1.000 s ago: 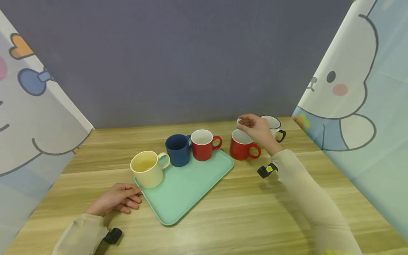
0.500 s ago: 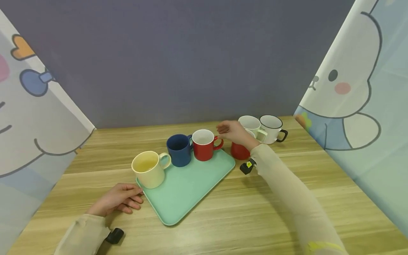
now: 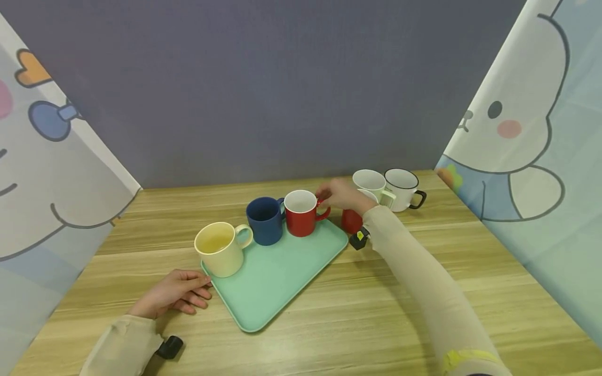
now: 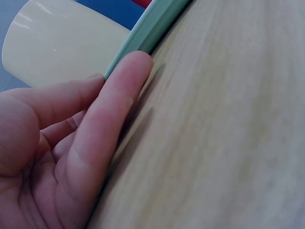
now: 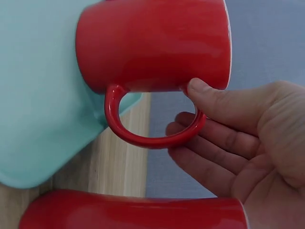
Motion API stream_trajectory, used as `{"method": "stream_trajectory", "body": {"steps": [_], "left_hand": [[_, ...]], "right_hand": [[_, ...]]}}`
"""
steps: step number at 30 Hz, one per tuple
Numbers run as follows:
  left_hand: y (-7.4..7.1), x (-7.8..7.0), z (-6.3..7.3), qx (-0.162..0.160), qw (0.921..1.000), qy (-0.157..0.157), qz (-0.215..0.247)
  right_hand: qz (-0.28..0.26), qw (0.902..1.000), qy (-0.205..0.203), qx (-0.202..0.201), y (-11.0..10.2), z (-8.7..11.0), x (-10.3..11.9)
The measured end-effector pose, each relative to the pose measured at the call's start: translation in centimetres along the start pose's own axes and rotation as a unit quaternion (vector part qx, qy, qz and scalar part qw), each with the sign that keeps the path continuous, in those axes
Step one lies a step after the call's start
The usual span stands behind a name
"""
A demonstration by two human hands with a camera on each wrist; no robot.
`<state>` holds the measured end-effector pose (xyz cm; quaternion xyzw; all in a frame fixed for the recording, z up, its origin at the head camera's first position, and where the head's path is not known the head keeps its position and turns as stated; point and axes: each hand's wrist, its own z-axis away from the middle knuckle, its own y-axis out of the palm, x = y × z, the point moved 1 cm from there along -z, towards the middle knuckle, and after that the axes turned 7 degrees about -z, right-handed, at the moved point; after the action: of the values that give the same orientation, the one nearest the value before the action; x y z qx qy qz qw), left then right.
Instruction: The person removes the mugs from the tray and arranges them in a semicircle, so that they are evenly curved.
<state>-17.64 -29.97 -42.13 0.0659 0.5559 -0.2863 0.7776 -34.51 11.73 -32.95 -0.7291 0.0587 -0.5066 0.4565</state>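
Observation:
My right hand (image 3: 342,195) pinches the handle of a red mug (image 3: 300,222) with a white inside, which stands at the tray's back right. In the right wrist view the thumb lies on top of that handle (image 5: 155,141) and the fingertips reach behind it. My left hand (image 3: 176,292) holds the near left edge of the mint green tray (image 3: 277,284), thumb at the rim and a finger (image 4: 119,90) against its outer side. Along the tray's back edge stand a pale yellow mug (image 3: 226,261) and a dark blue mug (image 3: 265,230), left of the red one.
A second red mug (image 3: 351,223) stands off the tray, partly hidden by my right hand and wrist. Behind it are a pale cream-green mug (image 3: 369,180) and a white mug with a black rim (image 3: 400,196). A grey wall (image 3: 282,94) closes off the wooden table's back.
My right hand has moved left from above the mugs off the tray and taken the handle of the red mug on it. The left hand stays at the tray's edge.

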Motion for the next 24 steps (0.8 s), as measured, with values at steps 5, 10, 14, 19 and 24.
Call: {"method": "stream_trajectory", "body": {"steps": [5,10,14,19,24], "left_hand": [[0.07,-0.02,-0.22,-0.001,1.0000,0.001,-0.006],[0.04,-0.13,-0.25,-0.001,1.0000,0.001,-0.005],[-0.03,-0.06,-0.09,0.004,1.0000,0.003,-0.004],[0.08,0.29,0.04,0.011,0.9999,0.002,0.001],[-0.04,0.23,-0.18,0.009,1.0000,0.002,-0.001]], "right_hand": [[0.032,0.9990,0.006,0.032,-0.41,-0.24,0.04],[0.050,0.9974,0.003,0.052,-0.60,-0.56,0.01],[0.041,0.9971,0.001,0.065,-0.48,-0.67,0.19],[0.053,0.9948,-0.004,0.087,-0.21,-0.66,0.39],[0.069,0.9930,-0.019,0.095,-0.33,-0.61,0.47]]}}
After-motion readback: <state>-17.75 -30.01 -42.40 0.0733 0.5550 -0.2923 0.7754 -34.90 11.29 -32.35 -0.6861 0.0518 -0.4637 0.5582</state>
